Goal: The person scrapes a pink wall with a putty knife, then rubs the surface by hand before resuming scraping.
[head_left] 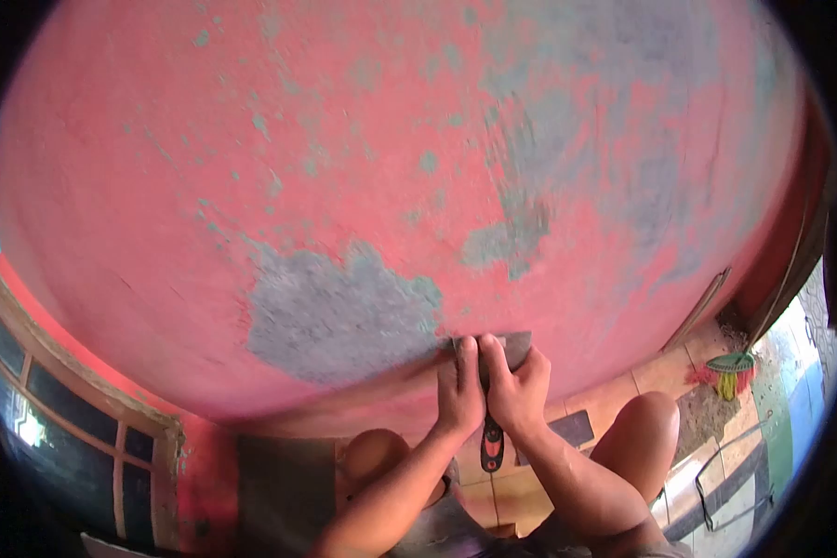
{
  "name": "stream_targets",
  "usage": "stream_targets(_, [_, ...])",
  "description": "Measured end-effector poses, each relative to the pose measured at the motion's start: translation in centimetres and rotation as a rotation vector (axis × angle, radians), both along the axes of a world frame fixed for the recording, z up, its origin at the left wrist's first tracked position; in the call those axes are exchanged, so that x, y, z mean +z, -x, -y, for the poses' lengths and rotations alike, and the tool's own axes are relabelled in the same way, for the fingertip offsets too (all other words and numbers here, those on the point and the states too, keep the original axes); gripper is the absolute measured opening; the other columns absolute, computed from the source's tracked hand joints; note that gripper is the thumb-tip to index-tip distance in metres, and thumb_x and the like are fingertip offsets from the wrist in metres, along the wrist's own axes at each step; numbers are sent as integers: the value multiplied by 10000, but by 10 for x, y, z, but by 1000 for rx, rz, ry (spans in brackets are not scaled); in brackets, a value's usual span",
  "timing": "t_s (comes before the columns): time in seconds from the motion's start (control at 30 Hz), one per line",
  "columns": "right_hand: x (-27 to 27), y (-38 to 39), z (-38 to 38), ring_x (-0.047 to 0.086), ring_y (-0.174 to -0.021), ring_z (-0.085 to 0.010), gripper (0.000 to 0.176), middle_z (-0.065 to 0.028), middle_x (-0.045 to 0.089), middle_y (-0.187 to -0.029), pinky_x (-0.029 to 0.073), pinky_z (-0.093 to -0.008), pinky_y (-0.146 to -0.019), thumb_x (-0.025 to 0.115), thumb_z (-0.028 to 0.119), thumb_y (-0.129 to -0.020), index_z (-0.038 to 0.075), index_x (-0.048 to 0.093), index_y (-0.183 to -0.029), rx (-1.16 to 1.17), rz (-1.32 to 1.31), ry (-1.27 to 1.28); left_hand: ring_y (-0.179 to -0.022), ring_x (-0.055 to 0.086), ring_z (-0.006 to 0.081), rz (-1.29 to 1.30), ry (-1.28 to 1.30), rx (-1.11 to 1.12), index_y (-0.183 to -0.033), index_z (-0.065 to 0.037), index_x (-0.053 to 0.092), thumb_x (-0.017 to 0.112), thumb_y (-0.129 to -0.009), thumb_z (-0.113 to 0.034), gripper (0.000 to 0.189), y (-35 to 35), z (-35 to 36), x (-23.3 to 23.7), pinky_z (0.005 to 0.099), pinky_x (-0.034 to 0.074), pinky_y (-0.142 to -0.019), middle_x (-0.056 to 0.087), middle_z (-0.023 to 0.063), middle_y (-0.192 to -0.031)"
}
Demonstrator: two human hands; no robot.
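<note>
Both my hands grip one scraper (492, 450), its black handle with red accents pointing down toward me. My left hand (459, 395) is closed on its left side, thumb pressed forward near the blade. My right hand (519, 389) is closed on the right side, its thumb beside the other. The wide metal blade shows past the fingers, its edge at the pink wall (372, 167). Just left of the blade, a large bare grey patch (335, 312) with a ragged greenish border shows in the paint. The fingers hide much of the handle's upper part.
My bent knees flank my forearms. A window frame (119, 456) stands at lower left. On the tiled floor (516, 498) at right are a broom with green and red bristles (730, 365), a dark flat piece (572, 428) and a thin black cord (702, 502). Thin sticks (697, 312) lean against the wall.
</note>
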State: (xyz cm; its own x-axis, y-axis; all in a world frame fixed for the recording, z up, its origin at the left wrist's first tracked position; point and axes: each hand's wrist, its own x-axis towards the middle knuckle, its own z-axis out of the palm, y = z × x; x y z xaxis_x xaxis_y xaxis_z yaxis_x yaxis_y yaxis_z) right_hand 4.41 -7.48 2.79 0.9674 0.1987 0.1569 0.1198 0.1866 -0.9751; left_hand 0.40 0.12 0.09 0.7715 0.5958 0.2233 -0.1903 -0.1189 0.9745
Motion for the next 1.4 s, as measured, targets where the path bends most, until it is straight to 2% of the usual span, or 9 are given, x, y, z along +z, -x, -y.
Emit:
stream_targets(0.07, [0,-1,2,573,-673,-80,317,-87,669,-673,493,-311,-624,697,241,-942,-59,676,-841,23,-55,37,-907,604,137,15,-32,-22,-1043,15,636,366,-1119,-352,463,-1,-3,-1,322,487,-773,651,55,-961])
stream_targets(0.37, [4,3,0,553,-680,-56,287,-14,656,-697,472,-286,-597,689,212,-955,-47,678,-834,-20,11,-15,-926,609,142,57,-14,-40,-1036,21,622,366,-1119,-349,457,-1,-2,6,323,487,-794,659,61,-960])
stream_targets(0.6, [12,-1,2,550,-682,-56,286,-11,652,-701,471,-284,-601,684,220,-956,-53,675,-870,11,-21,13,-964,605,150,32,15,2,-1058,27,619,371,-1117,-330,438,-4,-6,-1,312,484,-825,652,74,-981])
stream_targets(0.87, [12,-4,2,531,-657,-63,304,-9,632,-681,457,-287,-577,696,233,-948,-47,664,-833,-12,25,20,-895,593,134,61,-74,14,-1025,23,622,383,-1114,-360,460,-5,1,10,320,490,-791,632,45,-909])
stream_targets(0.93, [19,-1,2,524,-651,-60,304,-10,623,-663,450,-285,-570,692,228,-949,-43,665,-814,-17,-2,7,-897,592,134,3,-3,-4,-1023,22,625,383,-1114,-361,462,-2,-3,7,319,488,-792,632,47,-907])
stream_targets(1.13, [2,0,5,526,-662,-61,291,-12,634,-688,459,-290,-584,685,218,-956,-45,669,-833,-5,-8,35,-929,609,132,-2,-11,-12,-1044,35,641,383,-1114,-361,478,-2,3,6,318,490,-794,657,57,-946])
stream_targets(1.23, [3,-1,3,550,-660,-72,313,-55,647,-662,479,-309,-600,696,238,-944,-53,670,-830,-39,-9,23,-927,605,126,16,-4,20,-1039,32,643,379,-1115,-368,485,-3,8,15,321,492,-792,659,52,-946])
stream_targets(1.27, [1,1,4,552,-659,-72,314,-55,647,-660,479,-310,-600,695,238,-945,-54,671,-832,-38,-12,32,-919,605,127,20,-47,10,-1044,23,642,373,-1117,-370,482,-5,1,0,321,494,-785,661,50,-962])
stream_targets(1.4, [8,0,4,560,-656,-75,312,-54,645,-653,480,-311,-600,691,236,-948,-53,671,-833,-38,2,29,-903,609,131,50,43,-35,-1034,25,642,369,-1118,-360,479,-4,3,17,320,497,-778,662,46,-950])
